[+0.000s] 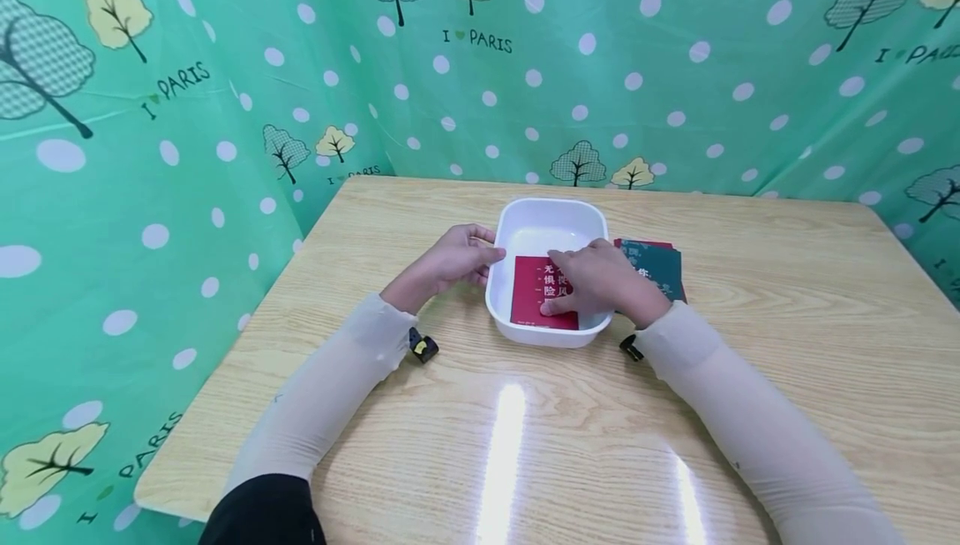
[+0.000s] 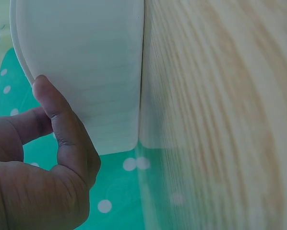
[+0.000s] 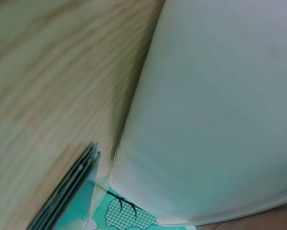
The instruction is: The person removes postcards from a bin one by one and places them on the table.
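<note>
In the head view a white plastic basin [image 1: 551,212] sits on the wooden table, its outer wall [image 2: 86,57] filling much of the left wrist view. My left hand [image 1: 457,262] grips its left rim, thumb over the edge and fingers outside. A square red card [image 1: 525,291] with white printed characters is inside the near half of the basin. From the right, my right hand [image 1: 596,278] reaches over the rim and holds this card, thumb on its face and index finger at its far edge. The palm covers the card's right part.
Right of the basin lies a stack of dark green cards [image 1: 663,266] with red ones showing beneath, its edges [image 3: 69,187] visible in the right wrist view. A green polka-dot curtain [image 1: 637,70] hangs behind the wooden table [image 1: 787,320].
</note>
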Tool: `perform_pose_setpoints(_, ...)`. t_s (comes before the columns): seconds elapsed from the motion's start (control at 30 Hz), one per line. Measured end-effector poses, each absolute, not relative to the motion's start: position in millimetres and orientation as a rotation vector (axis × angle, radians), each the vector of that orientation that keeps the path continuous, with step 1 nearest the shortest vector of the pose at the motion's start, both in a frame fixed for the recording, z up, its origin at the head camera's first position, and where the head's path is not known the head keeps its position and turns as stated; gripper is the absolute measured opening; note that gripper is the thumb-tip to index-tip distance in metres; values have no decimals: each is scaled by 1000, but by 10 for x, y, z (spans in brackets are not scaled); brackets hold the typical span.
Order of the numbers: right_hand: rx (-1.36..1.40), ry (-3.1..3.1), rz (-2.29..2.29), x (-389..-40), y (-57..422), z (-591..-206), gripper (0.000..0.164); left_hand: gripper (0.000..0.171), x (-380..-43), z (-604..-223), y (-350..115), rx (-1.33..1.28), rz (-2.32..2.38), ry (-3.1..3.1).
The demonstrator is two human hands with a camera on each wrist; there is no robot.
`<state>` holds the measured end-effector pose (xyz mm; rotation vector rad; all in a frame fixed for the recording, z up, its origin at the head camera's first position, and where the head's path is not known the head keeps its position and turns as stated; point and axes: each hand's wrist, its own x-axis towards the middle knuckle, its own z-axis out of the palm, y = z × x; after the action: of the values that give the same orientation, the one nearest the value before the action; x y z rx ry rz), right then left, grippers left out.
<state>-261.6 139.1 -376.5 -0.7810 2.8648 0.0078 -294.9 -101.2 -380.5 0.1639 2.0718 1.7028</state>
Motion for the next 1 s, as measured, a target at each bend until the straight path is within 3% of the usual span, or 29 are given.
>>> perform_pose_setpoints(0.53,-775,2919,65,-2593,1381,-3764,99,35,-2943,-3800,-1008,155,1693,2070)
perform_pose_setpoints(1.0,-783,2931,8,-2610,1398,-3769,95,35,-2936,-3795,-1004,148,1697,2053)
